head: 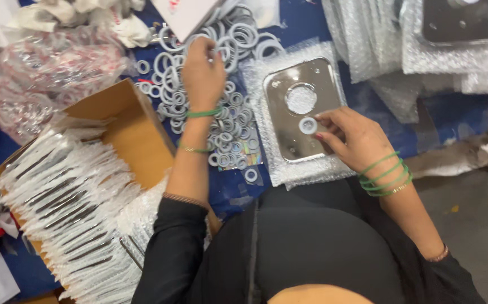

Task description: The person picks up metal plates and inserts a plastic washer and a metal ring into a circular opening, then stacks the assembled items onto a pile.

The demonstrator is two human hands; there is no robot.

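A shiny metal plate (pixel 289 121) with a round hole lies on a sheet of bubble wrap (pixel 266 146) in front of me. My right hand (pixel 351 135) rests on the plate's right side, its fingertips pressing a small white ring (pixel 307 125) onto the metal. My left hand (pixel 203 70) reaches forward into a heap of white and grey rubber rings (pixel 230 121), fingers curled down among them; what it grips is hidden. Both wrists wear green bangles.
A cardboard box (pixel 126 121) at the left holds rows of small bagged metal parts (pixel 69 191). Crumpled plastic bags (pixel 47 67) lie at the far left. More bubble-wrapped plates (pixel 458 34) are stacked at the top right. A blue cloth (pixel 306 22) covers the surface.
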